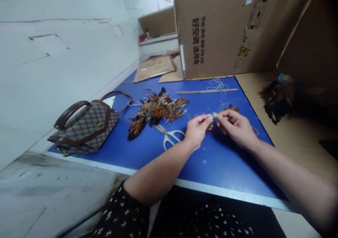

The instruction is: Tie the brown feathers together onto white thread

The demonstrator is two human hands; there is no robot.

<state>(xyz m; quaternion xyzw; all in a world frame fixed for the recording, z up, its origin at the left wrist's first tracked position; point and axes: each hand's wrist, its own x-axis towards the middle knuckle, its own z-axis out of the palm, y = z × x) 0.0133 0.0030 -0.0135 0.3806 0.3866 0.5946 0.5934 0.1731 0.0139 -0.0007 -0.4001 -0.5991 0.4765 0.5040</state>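
Above the smooth blue tabletop [211, 174], I see left hand [198, 130] and right hand [235, 127] both pinching a small pale fluffy tuft [215, 114], likely fine fingertip work; next move probably needs light, steady grip.

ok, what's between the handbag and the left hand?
The feather pile and the scissors, both on the blue tabletop; head view shows it.
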